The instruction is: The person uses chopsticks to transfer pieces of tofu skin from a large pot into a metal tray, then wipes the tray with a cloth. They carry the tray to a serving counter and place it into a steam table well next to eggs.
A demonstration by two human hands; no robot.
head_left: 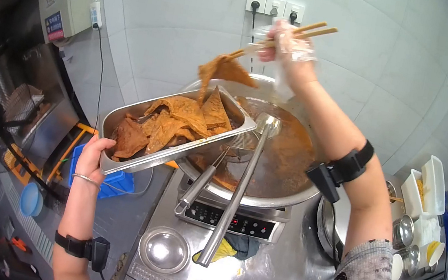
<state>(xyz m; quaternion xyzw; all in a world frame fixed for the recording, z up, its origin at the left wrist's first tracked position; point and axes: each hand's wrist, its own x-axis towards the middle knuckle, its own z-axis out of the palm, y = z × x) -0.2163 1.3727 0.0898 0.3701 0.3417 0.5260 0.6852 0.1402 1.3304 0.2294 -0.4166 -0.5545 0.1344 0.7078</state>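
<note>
My left hand [93,156] grips the near left corner of a rectangular steel pan [175,153], which is tilted beside a large pot. Brown, folded sheets of what looks like tofu skin [181,117] fill the pan. My right hand [291,48], in a clear plastic glove, is closed around wooden chopsticks [317,31]. One brown sheet [229,71] hangs from their tips above the pan's far end. Reddish-brown broth [286,156] lies in the pot [302,202]. A long-handled ladle [238,201] and a strainer with a thick handle [200,186] lean in it.
The pot stands on an induction cooker [231,221] with a lit panel. A steel bowl [164,249] and a cloth [221,249] lie in front. Blue basket [106,183] at left; bowls and white containers [432,185] at right. Wall sockets [275,7] are behind.
</note>
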